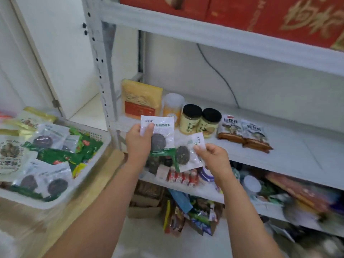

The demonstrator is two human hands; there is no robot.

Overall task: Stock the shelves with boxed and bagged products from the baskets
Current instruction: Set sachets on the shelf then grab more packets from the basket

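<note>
Packet (163,125) is gripped by the left hand (138,146) at its edge. The right hand (214,157) pinches a second packet (186,155), near the shelf (297,146)

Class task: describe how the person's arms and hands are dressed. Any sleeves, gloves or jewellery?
The left hand and right hand wear no gloves. No sleeve, watch, bracelet or ring shows anywhere up to the frame edge.

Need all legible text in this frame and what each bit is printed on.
"压缩海带丝": green print on the left packet, pinched by the left hand.
Print on the right packet, held by the right hand: blurred, unreadable.
Characters on the jars, shelf bags, red boxes and basket bags: too blurred to read.
</note>
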